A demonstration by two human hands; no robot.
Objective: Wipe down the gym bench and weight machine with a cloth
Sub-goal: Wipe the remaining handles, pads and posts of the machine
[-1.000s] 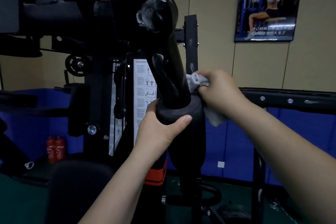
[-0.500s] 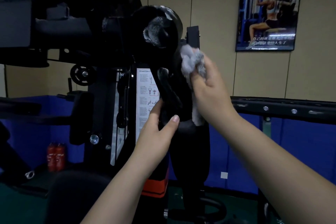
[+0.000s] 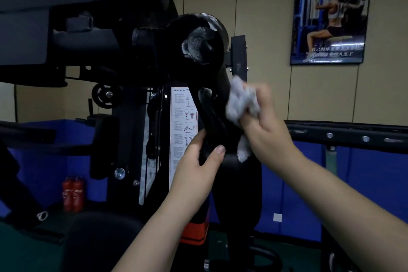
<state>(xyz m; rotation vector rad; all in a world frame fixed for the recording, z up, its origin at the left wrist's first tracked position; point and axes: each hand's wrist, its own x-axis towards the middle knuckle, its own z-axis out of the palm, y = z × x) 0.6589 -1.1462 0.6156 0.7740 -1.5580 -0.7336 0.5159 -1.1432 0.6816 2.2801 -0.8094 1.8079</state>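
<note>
- The right hand (image 3: 262, 121) holds a bunched grey cloth (image 3: 241, 104), fingers curled round it, and presses it on the right side of the black padded arm (image 3: 212, 86) of the weight machine (image 3: 132, 117).
- The left hand (image 3: 198, 165) grips the same arm lower, thumb over its front, just above the wider black pad (image 3: 240, 187).
- The foam at the arm's top end is torn and shows pale patches.
- Two red bottles (image 3: 72, 192) stand on the floor by the blue wall padding (image 3: 375, 183), well apart from the hands; their contents I cannot tell.
- To the right, a black rail (image 3: 353, 134) runs behind the right forearm, with open room below it.
</note>
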